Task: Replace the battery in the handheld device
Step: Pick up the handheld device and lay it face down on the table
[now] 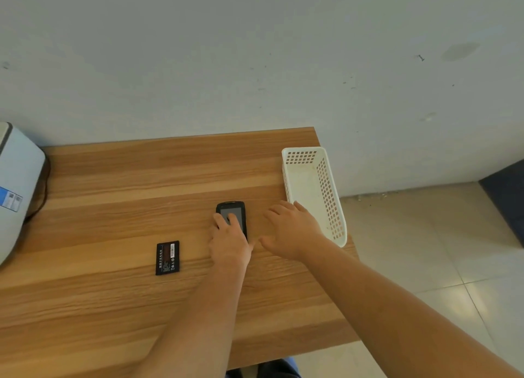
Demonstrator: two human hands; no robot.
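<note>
1. The device (pixel 231 217) lies screen-up on the worktop (pixel 113 207), just left of the basket (pixel 313 190); your left hand (pixel 229 241) rests on it, fingers loose.
2. Your right hand (pixel 292 230) hovers open beside the device; use it to flip the device.
3. The battery (pixel 167 257) waits well left of the device.

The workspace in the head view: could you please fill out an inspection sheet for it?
Surface: wooden table, bare in the middle.
Job's things: handheld device lying screen up; battery loose to its left, apart from it.
Clutter: white basket at the right edge, nothing seen inside.
Hands: left hand resting on the device; right hand open beside it, holding nothing.
Cables: dark cable by the grey machine.
Surroundings: scuffed wall, tiled floor.
</note>
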